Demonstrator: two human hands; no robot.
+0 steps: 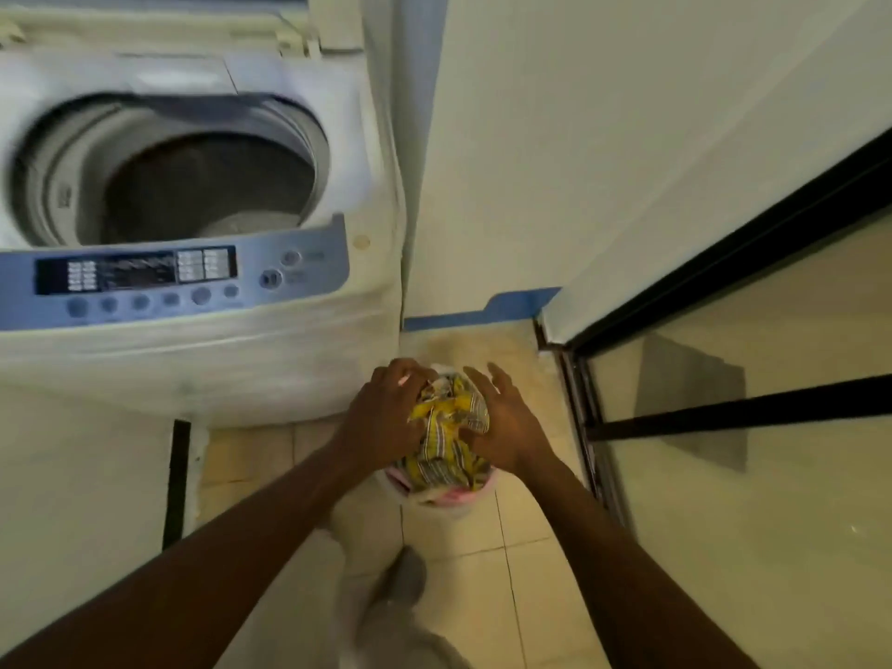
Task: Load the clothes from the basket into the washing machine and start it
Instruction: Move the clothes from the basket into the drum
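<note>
A bundle of yellow striped clothes [446, 434] sits in a small pink and white basket [437, 497] on the tiled floor, right of the washing machine. My left hand [381, 417] grips the left side of the bundle. My right hand [507, 422] presses its right side, fingers spread over the cloth. The top-loading washing machine [193, 350] stands at the left with its lid up. Its drum [193, 185] is open and looks dark inside. A blue control panel [169, 277] with several round buttons runs along the machine's front.
A white wall [555, 137] rises behind the basket. A glass sliding door with a black frame [724, 408] closes off the right side. My leg and foot [400, 581] are below the basket. A blue strip [482, 313] runs along the wall's base.
</note>
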